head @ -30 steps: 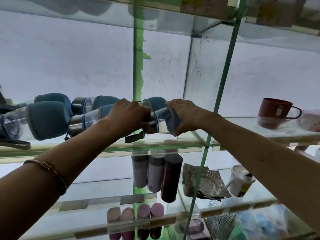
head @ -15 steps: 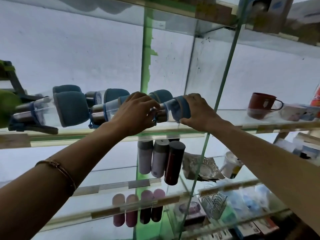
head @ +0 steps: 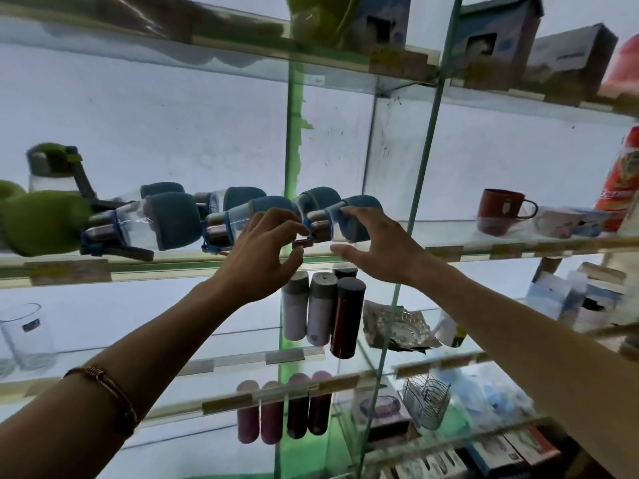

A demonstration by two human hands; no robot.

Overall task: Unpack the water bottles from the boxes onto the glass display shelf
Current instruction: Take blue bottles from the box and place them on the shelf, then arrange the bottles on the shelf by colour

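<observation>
Several water bottles with blue sleeves and steel caps lie on their sides on the glass display shelf (head: 449,252). The rightmost water bottle (head: 359,216) lies just left of the green glass upright. My left hand (head: 262,254) is at its cap end, fingers curled round the blue carry strap (head: 305,233) with its brown buckle. My right hand (head: 380,250) is spread open, its fingertips touching the blue sleeve and its thumb held out below the bottle. Another blue bottle (head: 242,219) lies right behind my left hand.
Green-sleeved bottles (head: 41,219) lie at the shelf's left end. A red mug (head: 501,210) stands to the right past the glass upright (head: 420,188). Boxes (head: 498,39) sit on the shelf above. Slim flasks (head: 321,312) and a wire rack (head: 427,399) fill lower shelves.
Both hands have loosened on the rightmost bottle: the right hand opened and slid back off the sleeve, and the left hand moved from the cap to the strap. The view pulled back.
</observation>
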